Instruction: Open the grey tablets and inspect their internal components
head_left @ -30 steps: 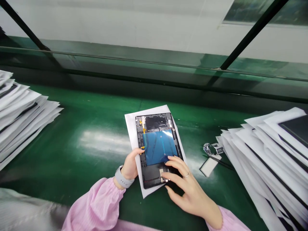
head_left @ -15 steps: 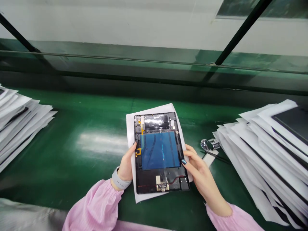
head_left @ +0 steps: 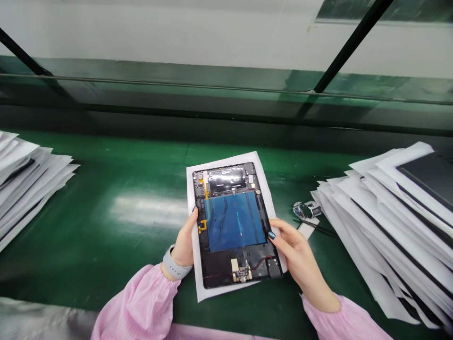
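An opened tablet [head_left: 219,267] lies face-up in my grip, its insides showing: a blue-covered battery [head_left: 235,222], orange flex cables and a small circuit board near the bottom. Beneath it is a white sheet [head_left: 265,177] that sticks out around its edges. My left hand [head_left: 186,238] holds the left edge, thumb on the rim. On the right edge, my right hand [head_left: 295,248] presses its thumb on the frame near the battery's lower corner. The other fingers of both hands are partly hidden under the sheet and tablet.
To the right leans a tall stack of white sheets [head_left: 368,226] with dark flat panels between them. Another such stack [head_left: 38,184] is at the left. A small clear-and-silver object [head_left: 307,209] and a dark thin tool lie beside the right stack on the green table [head_left: 141,189].
The tablet has turned slightly counterclockwise on the sheet, its top shifting left and its bottom right. Both hands keep hold of its edges, and the view has shifted a little.
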Demonstrator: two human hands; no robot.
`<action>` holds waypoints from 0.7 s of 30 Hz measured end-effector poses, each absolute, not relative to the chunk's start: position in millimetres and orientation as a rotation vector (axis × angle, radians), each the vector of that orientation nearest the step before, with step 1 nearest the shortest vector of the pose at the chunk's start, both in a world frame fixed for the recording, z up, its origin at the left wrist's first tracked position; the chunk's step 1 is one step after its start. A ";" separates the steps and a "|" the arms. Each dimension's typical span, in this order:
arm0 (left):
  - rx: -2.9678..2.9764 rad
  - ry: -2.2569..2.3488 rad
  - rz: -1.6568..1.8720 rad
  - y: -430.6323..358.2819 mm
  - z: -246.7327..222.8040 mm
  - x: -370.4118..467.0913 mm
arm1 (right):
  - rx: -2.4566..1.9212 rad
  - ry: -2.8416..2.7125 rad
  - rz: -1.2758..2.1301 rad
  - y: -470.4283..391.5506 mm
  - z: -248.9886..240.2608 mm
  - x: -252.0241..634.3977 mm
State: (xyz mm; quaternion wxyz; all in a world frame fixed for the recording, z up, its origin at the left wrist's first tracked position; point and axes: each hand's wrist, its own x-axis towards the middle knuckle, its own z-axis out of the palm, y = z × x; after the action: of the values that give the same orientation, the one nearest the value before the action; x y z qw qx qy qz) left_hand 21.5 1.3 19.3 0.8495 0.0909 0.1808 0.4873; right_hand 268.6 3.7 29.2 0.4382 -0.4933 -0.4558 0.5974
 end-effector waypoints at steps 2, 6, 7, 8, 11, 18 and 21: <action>0.192 0.366 1.014 1.2 19.1 21.0 | -1.217 -1.112 1.502 4.0 29.7 268.5; 0.192 0.347 1.006 1.0 18.2 20.6 | -1.164 -0.981 1.651 4.1 32.4 266.6; 0.192 0.345 1.003 1.2 17.9 20.6 | -1.141 -0.937 1.691 4.0 33.3 265.8; 0.191 0.348 0.997 1.5 17.7 20.5 | -1.117 -0.896 1.724 4.1 34.3 265.0; 0.181 0.381 0.983 2.6 17.8 20.4 | -1.048 -0.810 1.761 4.6 37.8 262.9; 0.099 0.533 0.958 3.2 23.4 22.0 | -1.071 -0.732 1.782 7.7 37.5 264.0; 0.068 0.584 0.960 3.0 25.8 22.4 | -1.095 -0.729 1.784 7.6 33.5 264.2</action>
State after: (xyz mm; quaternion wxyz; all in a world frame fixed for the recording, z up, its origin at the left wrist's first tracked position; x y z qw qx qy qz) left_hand 22.4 3.0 25.8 0.8457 0.0324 0.2766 0.4552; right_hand 264.2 7.6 33.5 0.4462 -0.4422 -0.2943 0.7203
